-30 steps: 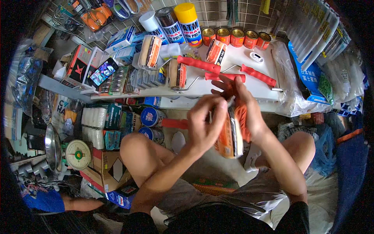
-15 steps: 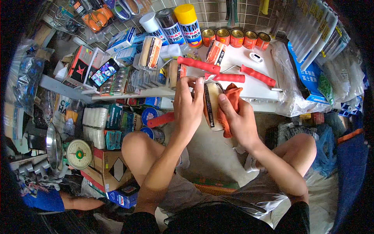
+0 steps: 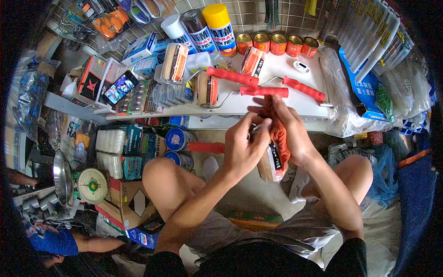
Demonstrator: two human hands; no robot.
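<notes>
In front of the white shelf my left hand (image 3: 247, 145) pinches a paint roller (image 3: 268, 170), close to where its frame meets the cream roller head. The roller's red handle (image 3: 206, 147) sticks out to the left behind that hand. My right hand (image 3: 295, 134) is closed round a rust-orange cloth (image 3: 279, 138), pressed against the right side of the roller. The cloth and my fingers hide part of the roller and its frame. Just beyond, other paint rollers with red handles (image 3: 233, 77) lie on the shelf (image 3: 286, 111), their heads banded with printed labels.
Spray cans (image 3: 220, 30) and small red tins (image 3: 278, 45) line the back of the shelf. A lit phone (image 3: 121, 87) leans at left, above a dial scale (image 3: 92, 185) and cardboard box (image 3: 129, 201). Another person's arm (image 3: 99, 241) shows at lower left.
Both hands have shifted, the left one rightward and down. The roller has turned and moved lower right with them. My right hand and the cloth now reach higher along it.
</notes>
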